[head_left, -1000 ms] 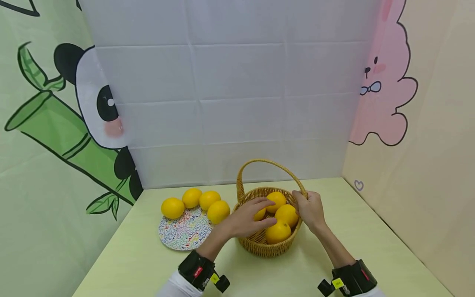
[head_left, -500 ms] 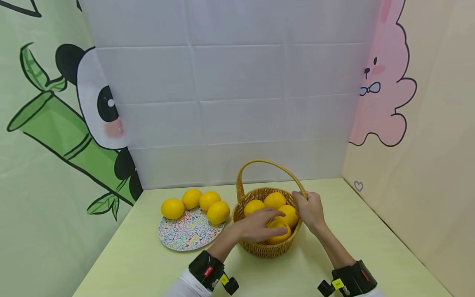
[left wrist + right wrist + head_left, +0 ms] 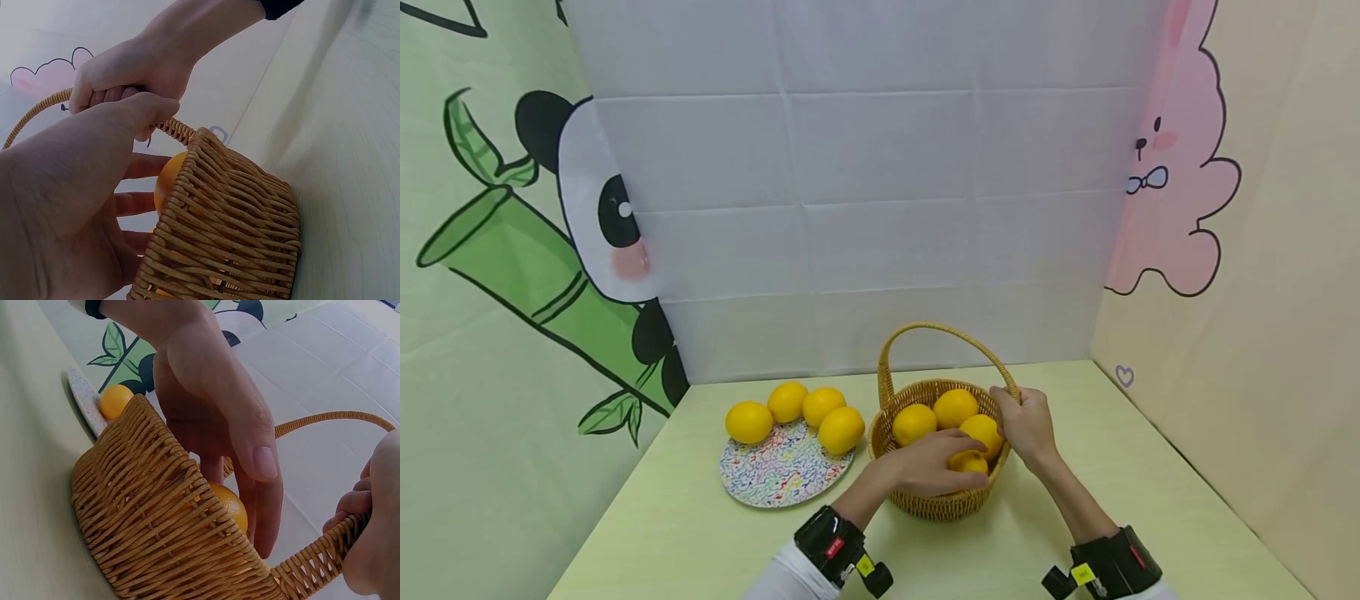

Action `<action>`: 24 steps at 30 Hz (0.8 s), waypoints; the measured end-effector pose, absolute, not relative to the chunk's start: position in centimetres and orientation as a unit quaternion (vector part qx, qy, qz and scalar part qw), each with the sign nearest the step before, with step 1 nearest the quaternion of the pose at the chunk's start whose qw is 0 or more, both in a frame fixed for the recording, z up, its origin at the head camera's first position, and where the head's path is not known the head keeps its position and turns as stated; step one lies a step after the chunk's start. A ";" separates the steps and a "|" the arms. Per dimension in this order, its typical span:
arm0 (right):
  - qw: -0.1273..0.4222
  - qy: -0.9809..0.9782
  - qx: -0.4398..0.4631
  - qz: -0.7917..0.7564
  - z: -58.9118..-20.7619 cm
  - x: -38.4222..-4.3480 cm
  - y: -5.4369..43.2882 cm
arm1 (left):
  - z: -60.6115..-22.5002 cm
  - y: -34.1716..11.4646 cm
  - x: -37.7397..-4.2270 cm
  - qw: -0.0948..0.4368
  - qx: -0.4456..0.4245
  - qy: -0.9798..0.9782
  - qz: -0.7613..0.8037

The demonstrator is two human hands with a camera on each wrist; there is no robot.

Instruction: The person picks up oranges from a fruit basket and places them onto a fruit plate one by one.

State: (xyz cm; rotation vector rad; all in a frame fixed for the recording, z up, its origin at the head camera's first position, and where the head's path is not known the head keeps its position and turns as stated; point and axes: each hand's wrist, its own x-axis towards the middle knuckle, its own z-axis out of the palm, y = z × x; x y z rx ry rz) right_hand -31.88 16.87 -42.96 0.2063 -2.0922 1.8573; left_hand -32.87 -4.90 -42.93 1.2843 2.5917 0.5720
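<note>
A brown wicker basket [image 3: 942, 505] with a tall arched handle stands on the table and holds several oranges [image 3: 956, 407]. My right hand [image 3: 1028, 423] grips the right foot of the basket's handle, its fingers curled round it. Over the basket's front rim reaches my left hand [image 3: 928, 467]. Its thumb and fingers are spread about the nearest orange [image 3: 230, 506]. In the left wrist view the fingers [image 3: 134, 203] lie beside this orange, partly hidden behind the basket's wall. The thumb stands apart from the fruit in the right wrist view.
To the left of the basket lies a round plate [image 3: 781, 471] with a multicoloured squiggle pattern. Several oranges [image 3: 749, 422] sit along its far and right edge. A pale wall sheet [image 3: 880, 250] rises behind the table [image 3: 1150, 467].
My left hand has moved right and slightly down, from over the basket's left side to the nearest orange, uncovering the left orange. My right hand stays on the handle.
</note>
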 end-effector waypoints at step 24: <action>0.171 -0.731 0.073 0.657 -42.9 -31.7 16.8 | -43.9 -4.4 -33.5 0.072 0.428 0.876 0.210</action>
